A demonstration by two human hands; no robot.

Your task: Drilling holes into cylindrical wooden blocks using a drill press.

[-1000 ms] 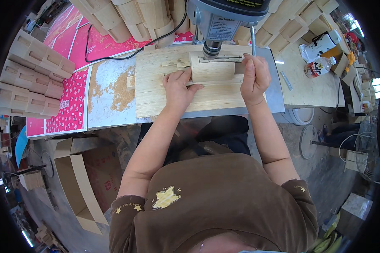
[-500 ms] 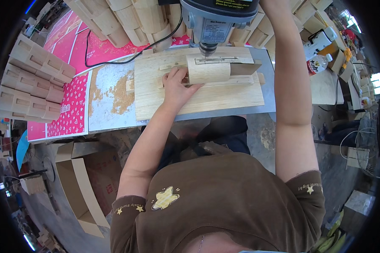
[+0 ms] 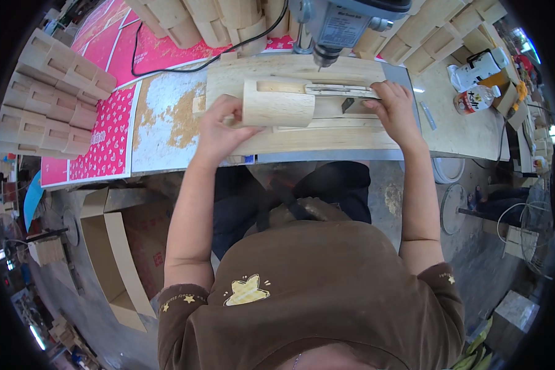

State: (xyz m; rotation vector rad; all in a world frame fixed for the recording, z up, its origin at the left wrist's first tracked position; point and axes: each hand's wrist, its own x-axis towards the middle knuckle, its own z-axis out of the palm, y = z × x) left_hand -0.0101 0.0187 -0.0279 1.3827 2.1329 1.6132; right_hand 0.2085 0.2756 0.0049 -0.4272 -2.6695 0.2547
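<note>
My left hand (image 3: 222, 128) is closed round the left end of a pale wooden half-round block (image 3: 276, 112) that has a slot along its top. At the block's right side, my right hand (image 3: 394, 112) pinches the end of a thin, light, slotted strip (image 3: 344, 92), whose other end meets the block. A small dark upright plate (image 3: 348, 104) stands below the strip. Under all this lies a flat wooden board (image 3: 339, 140) with rails. The drill press chuck (image 3: 325, 55) hangs above and behind the strip, with its bit apart from the wood.
Stacks of similar slotted wooden pieces (image 3: 55, 92) stand at the left and along the back. A black cable (image 3: 194, 69) crosses the pink table covering. Sawdust (image 3: 191, 126) lies left of the board. A bottle (image 3: 476, 100) and a blue cutter-like tool (image 3: 428, 115) are at right; an open carton (image 3: 120, 265) sits below.
My right hand has come down from the upper right beside the drill press and now grips the strip. My left hand and the block have shifted left, with the block sliding off the dark plate.
</note>
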